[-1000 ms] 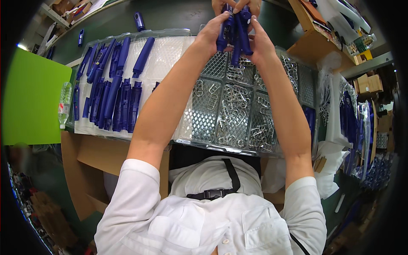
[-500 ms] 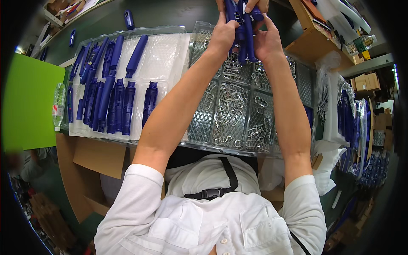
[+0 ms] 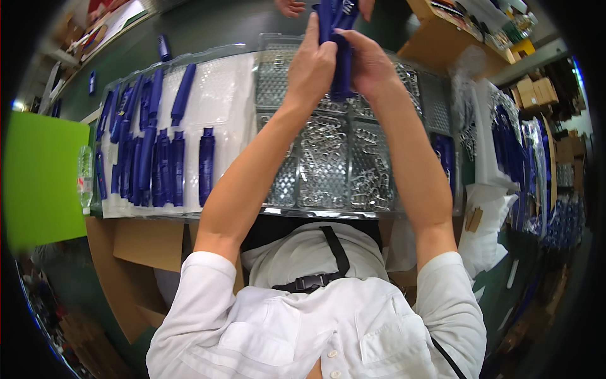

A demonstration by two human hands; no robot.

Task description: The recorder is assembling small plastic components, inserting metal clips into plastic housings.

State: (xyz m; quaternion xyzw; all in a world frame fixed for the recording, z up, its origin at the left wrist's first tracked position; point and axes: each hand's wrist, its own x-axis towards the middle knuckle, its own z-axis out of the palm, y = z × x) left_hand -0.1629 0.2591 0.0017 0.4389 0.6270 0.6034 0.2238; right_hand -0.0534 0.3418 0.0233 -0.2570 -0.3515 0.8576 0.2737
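Both arms reach far out over the bench. My left hand and my right hand together grip a bundle of dark blue plastic handle pieces, held upright above a clear compartment tray filled with small metal clips. The top of the bundle runs to the upper edge of the picture. To the left, a white moulded tray holds several more blue handle pieces laid in rows.
Another person's fingers show at the top edge beyond the bundle. A green panel stands at the left, cardboard boxes sit under the bench edge, and racks of blue parts and white bags crowd the right.
Both hands have lifted the blue bundle farther away, toward the top edge. More of the clip tray now shows beneath my forearms.
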